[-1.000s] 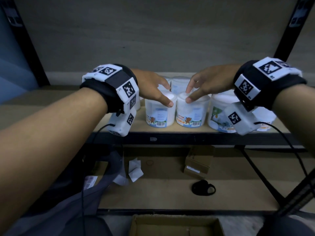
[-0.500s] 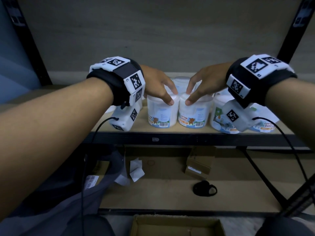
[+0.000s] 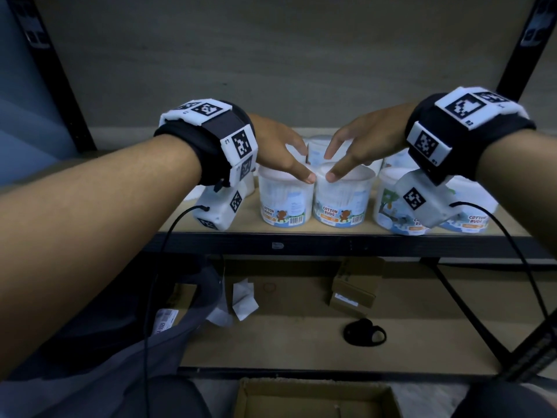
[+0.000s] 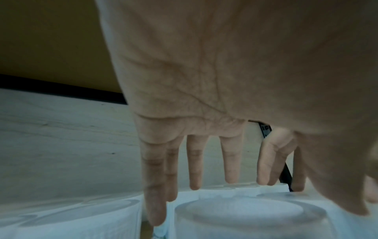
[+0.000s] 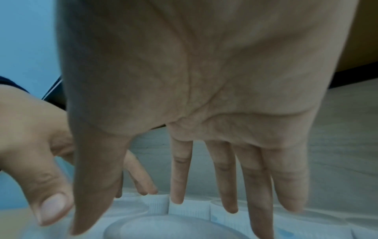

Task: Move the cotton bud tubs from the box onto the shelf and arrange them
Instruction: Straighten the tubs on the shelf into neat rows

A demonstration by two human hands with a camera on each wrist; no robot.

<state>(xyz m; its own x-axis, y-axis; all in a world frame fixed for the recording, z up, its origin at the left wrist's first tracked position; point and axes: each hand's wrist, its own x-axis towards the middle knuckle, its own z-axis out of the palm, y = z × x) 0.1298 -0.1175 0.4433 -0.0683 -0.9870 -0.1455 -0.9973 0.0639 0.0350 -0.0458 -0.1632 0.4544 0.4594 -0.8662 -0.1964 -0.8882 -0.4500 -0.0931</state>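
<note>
Several white cotton bud tubs stand on the wooden shelf [image 3: 244, 219]. My left hand [image 3: 291, 159] lies spread over the left front tub [image 3: 284, 203], thumb tip on its front rim. Its straight fingers [image 4: 155, 202] reach down behind and beside that tub [image 4: 245, 215]. My right hand [image 3: 357, 147] is spread over the middle front tub [image 3: 342, 203], thumb on the rim. Its fingers [image 5: 261, 194] hang straight behind the lid [image 5: 174, 226]. Neither tub is lifted. More tubs stand at the right [image 3: 388, 206] and in the back row [image 3: 319, 146].
The open cardboard box [image 3: 316, 399] sits on the floor below me; I see no tubs in the part that shows. The lower shelf holds a small cardboard carton [image 3: 355, 285], a black strap-like object [image 3: 364, 331] and paper scraps [image 3: 244, 300]. Black uprights frame both sides.
Both hands have stayed over the same two front tubs. The thumbs have drawn slightly closer together. The tubs have hardly shifted.
</note>
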